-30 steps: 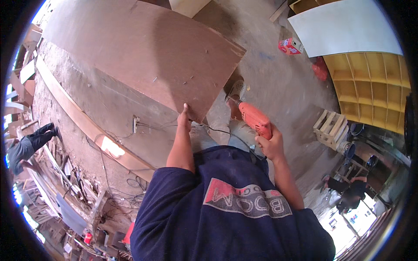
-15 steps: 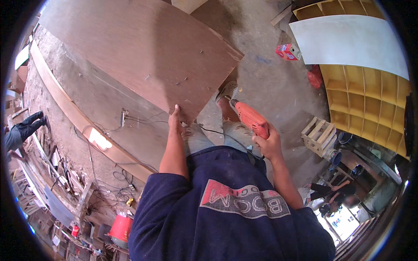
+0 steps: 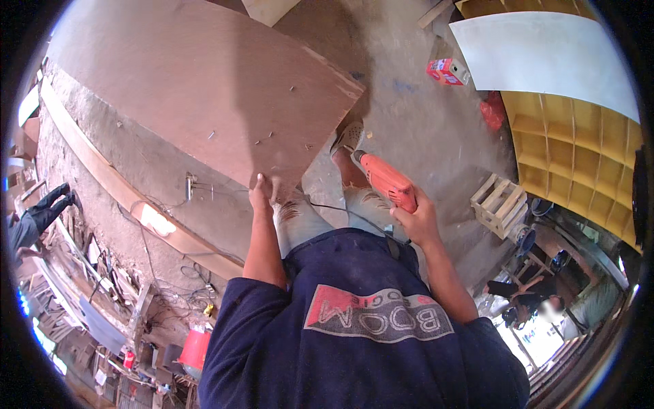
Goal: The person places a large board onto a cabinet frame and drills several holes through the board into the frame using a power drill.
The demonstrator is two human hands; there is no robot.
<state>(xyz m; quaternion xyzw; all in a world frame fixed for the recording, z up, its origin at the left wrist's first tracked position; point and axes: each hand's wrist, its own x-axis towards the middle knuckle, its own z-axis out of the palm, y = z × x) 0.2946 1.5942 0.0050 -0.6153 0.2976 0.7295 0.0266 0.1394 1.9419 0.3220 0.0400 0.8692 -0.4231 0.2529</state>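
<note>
A large flat brown wooden board point(image 3: 197, 75) stretches from the upper left to just in front of my knees. Several small screws point(image 3: 270, 134) lie scattered on its near part. My left hand point(image 3: 259, 194) grips the board's near edge, its thumb on top and part of its fingers hidden. In my right hand point(image 3: 417, 219) I hold an orange-red corded power drill point(image 3: 387, 180) by its handle. The drill points up and to the left, apart from the board's right edge. Its dark cord point(image 3: 354, 213) crosses my lap.
A yellow shelf unit point(image 3: 572, 143) with many compartments stands at the right, a white panel point(image 3: 538, 54) across it. Nearby are a red box point(image 3: 447, 71) and a wooden crate point(image 3: 499, 206). A long plank point(image 3: 102, 163) and cables lie at left. Other people appear at both sides.
The board and my left hand sit slightly farther left in the picture, and the left hand's fingers have shifted at the edge. The drill has moved a little left, still in my right hand.
</note>
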